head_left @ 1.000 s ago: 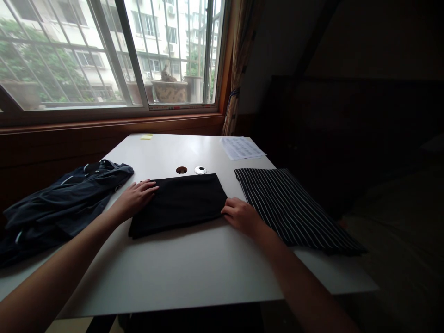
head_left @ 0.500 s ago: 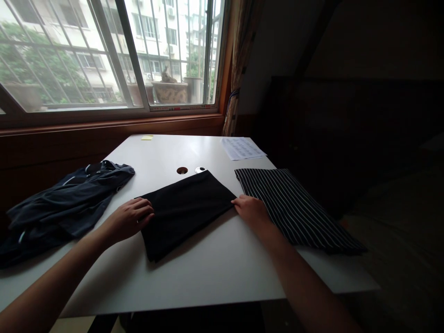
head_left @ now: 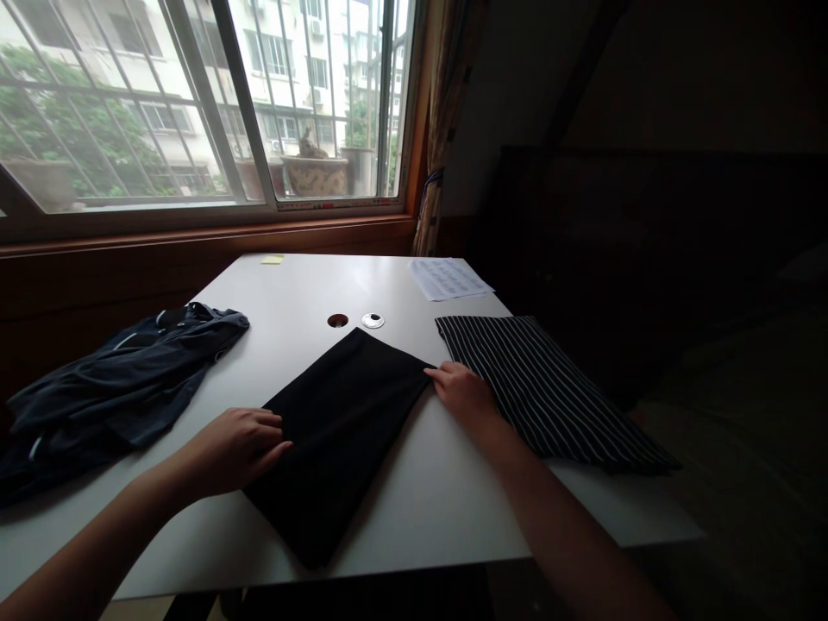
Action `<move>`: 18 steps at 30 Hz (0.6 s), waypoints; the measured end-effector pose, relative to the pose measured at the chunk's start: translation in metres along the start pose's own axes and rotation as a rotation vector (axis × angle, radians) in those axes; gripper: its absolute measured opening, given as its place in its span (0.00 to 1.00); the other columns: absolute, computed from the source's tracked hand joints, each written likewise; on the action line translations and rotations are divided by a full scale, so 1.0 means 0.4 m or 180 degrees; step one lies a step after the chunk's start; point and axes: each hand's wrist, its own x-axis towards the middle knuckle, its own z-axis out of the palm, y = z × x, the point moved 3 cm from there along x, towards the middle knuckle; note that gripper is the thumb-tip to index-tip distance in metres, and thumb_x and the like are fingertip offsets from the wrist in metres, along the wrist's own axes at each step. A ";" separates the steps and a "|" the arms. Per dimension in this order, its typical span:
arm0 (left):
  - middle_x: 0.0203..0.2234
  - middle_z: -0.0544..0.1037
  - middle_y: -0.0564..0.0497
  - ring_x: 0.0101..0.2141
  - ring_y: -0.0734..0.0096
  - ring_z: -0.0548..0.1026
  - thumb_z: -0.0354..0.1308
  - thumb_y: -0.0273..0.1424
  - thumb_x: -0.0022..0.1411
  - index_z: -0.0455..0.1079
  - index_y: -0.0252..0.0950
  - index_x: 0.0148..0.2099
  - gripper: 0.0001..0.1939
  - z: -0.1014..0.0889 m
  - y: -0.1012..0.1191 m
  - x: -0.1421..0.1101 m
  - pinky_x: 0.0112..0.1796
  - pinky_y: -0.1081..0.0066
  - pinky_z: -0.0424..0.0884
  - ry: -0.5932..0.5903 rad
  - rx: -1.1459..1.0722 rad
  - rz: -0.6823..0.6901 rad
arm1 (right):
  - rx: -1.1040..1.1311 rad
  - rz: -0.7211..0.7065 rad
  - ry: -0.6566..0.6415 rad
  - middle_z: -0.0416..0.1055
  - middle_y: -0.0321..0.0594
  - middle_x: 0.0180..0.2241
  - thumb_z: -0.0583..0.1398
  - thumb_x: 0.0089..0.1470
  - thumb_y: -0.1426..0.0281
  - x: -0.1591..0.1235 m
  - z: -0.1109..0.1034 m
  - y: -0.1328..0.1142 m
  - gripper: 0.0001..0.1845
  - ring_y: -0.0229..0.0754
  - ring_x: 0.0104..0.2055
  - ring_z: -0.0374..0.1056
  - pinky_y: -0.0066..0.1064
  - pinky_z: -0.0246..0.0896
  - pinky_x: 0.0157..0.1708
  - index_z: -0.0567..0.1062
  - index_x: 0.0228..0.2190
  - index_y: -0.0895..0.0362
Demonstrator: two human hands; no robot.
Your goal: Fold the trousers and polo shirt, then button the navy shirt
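Note:
A black folded garment (head_left: 346, 423) lies at an angle on the white table, with one corner near the table's front edge. My right hand (head_left: 462, 392) pinches its right corner between thumb and fingers. At the garment's left edge is my left hand (head_left: 242, 453), its fingers curled over the cloth and the thumb on top. Just right of my right hand, a dark garment with white stripes (head_left: 543, 388) is spread flat, folded into a rough rectangle. What kind of garment the black one is cannot be made out.
A crumpled dark blue garment (head_left: 135, 379) covers the left side of the white table (head_left: 297, 285). Printed sheets (head_left: 449, 279) and a yellow note (head_left: 272, 259) lie at the back. Two round cable holes (head_left: 337, 321) sit mid-table. Behind is a barred window (head_left: 194, 103).
The black garment has turned, its left end swinging toward the table's front edge. My left hand has come nearer with it, while my right hand keeps its corner almost in place.

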 end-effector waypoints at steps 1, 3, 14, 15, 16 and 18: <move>0.23 0.72 0.51 0.24 0.72 0.71 0.48 0.36 0.72 0.71 0.39 0.26 0.21 -0.001 0.002 -0.003 0.27 0.70 0.62 -0.0032 -0.0076 -0.0026 | 0.0089 -0.0058 0.0059 0.77 0.43 0.40 0.56 0.64 0.71 -0.001 0.002 -0.002 0.16 0.45 0.44 0.70 0.33 0.64 0.43 0.79 0.50 0.49; 0.22 0.72 0.51 0.22 0.73 0.71 0.48 0.37 0.71 0.71 0.39 0.25 0.22 -0.002 0.003 -0.008 0.26 0.70 0.61 -0.0099 -0.0247 -0.0060 | 0.0250 -0.0146 0.0148 0.77 0.43 0.41 0.56 0.64 0.73 -0.004 0.005 -0.006 0.18 0.46 0.46 0.70 0.36 0.64 0.49 0.77 0.52 0.50; 0.46 0.77 0.46 0.39 0.63 0.78 0.54 0.47 0.66 0.72 0.43 0.54 0.20 0.014 -0.120 -0.038 0.38 0.69 0.75 0.0723 -0.0644 -0.1131 | 0.1073 -0.0026 0.0340 0.78 0.44 0.44 0.56 0.61 0.73 0.006 0.022 0.007 0.16 0.46 0.47 0.71 0.39 0.65 0.52 0.77 0.49 0.57; 0.46 0.77 0.46 0.39 0.62 0.79 0.54 0.48 0.65 0.70 0.44 0.56 0.23 0.023 -0.129 -0.043 0.39 0.68 0.76 0.0718 -0.0749 -0.1182 | 0.1185 -0.0006 0.0340 0.78 0.43 0.43 0.56 0.61 0.73 0.006 0.022 0.004 0.16 0.45 0.46 0.72 0.38 0.65 0.51 0.77 0.48 0.57; 0.46 0.77 0.46 0.39 0.62 0.79 0.55 0.48 0.64 0.69 0.43 0.58 0.24 0.032 -0.136 -0.048 0.39 0.68 0.77 0.0709 -0.0858 -0.1227 | 0.1296 0.0025 0.0321 0.78 0.43 0.41 0.56 0.60 0.72 0.005 0.022 0.000 0.16 0.45 0.44 0.73 0.37 0.66 0.49 0.77 0.48 0.56; 0.45 0.77 0.45 0.37 0.62 0.79 0.55 0.49 0.64 0.66 0.43 0.60 0.27 0.046 -0.144 -0.055 0.39 0.66 0.77 0.0684 -0.1057 -0.1322 | 0.1499 0.0128 0.0259 0.79 0.41 0.40 0.57 0.60 0.71 0.004 0.022 -0.007 0.16 0.43 0.40 0.74 0.35 0.68 0.45 0.78 0.48 0.55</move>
